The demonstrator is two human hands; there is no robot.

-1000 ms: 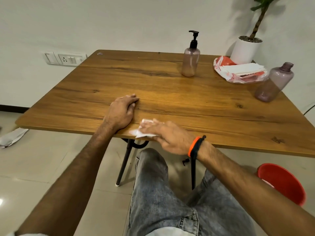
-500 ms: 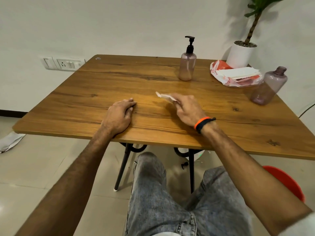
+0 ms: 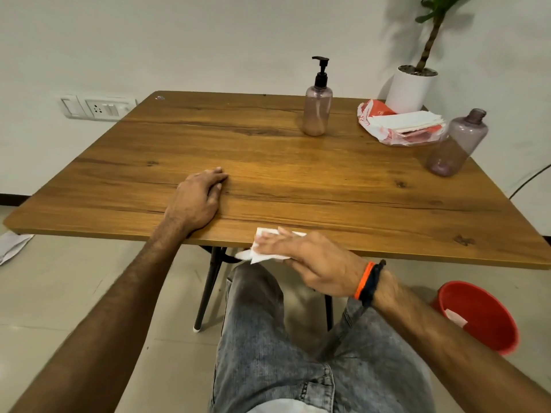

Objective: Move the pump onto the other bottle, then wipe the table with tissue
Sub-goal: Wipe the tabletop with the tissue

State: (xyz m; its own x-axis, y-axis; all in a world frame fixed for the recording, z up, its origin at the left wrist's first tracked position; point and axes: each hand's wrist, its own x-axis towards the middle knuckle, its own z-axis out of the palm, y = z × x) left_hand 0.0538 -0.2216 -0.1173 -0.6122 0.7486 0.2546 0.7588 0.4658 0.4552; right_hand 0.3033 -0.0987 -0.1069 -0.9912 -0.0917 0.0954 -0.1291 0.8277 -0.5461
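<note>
A translucent pink bottle [image 3: 317, 114] stands at the back of the wooden table [image 3: 328, 189] with the black pump [image 3: 321, 70] screwed on it. The other bottle [image 3: 456, 144], without a cap, stands at the right edge. My right hand [image 3: 316, 263] presses a white tissue [image 3: 262, 254] with straight fingers on the table's near edge; part of the tissue hangs over the edge. My left hand [image 3: 196, 201] rests palm down on the table, to the left of the tissue, holding nothing.
A torn red and white pack of tissues [image 3: 399, 126] lies at the back right, beside a white plant pot [image 3: 411, 87]. A red bucket [image 3: 483, 317] sits on the floor at my right. My knees are under the near edge. A wall socket [image 3: 98, 107] is at the left.
My right hand went with the tissue from the near edge to the table's middle and has come back to the near edge. The left hand stayed put.
</note>
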